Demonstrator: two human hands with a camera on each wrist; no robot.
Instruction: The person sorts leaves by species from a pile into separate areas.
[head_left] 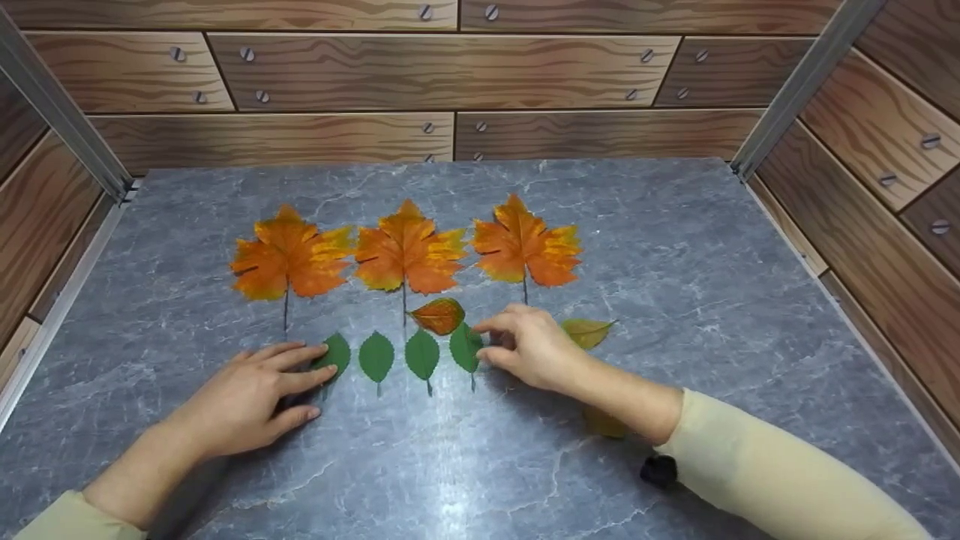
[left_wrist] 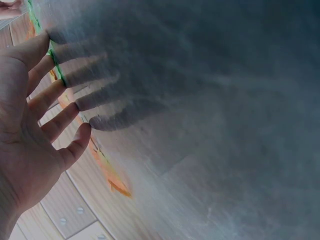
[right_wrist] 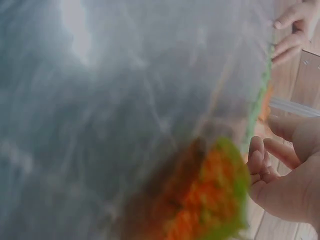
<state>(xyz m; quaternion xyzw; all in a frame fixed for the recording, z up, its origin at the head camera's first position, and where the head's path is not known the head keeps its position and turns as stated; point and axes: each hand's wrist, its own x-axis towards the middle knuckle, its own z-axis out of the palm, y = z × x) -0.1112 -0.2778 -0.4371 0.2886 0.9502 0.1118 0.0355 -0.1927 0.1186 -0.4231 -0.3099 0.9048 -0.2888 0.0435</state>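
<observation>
Several green leaves [head_left: 376,357] stand in a row across the table. My left hand [head_left: 259,397], fingers spread, rests its fingertips on the leftmost green leaf [head_left: 339,355]; the left wrist view shows this hand [left_wrist: 40,115] edge-on to the table. At the row's other end, my right hand [head_left: 536,349] touches the right edge of the rightmost green leaf [head_left: 464,346], with thumb and index finger apart. An orange-red oval leaf [head_left: 439,316] lies just above the row, beside that leaf. Fingers of the right hand [right_wrist: 290,170] are bent in the right wrist view.
Three orange maple leaves [head_left: 289,259] with dark stems form a row behind. A yellow-green leaf [head_left: 589,332] lies beyond the right hand; another yellowish leaf [head_left: 606,424] is partly under the right forearm. Wood-patterned panels [head_left: 442,71] surround the grey marbled table [head_left: 337,480].
</observation>
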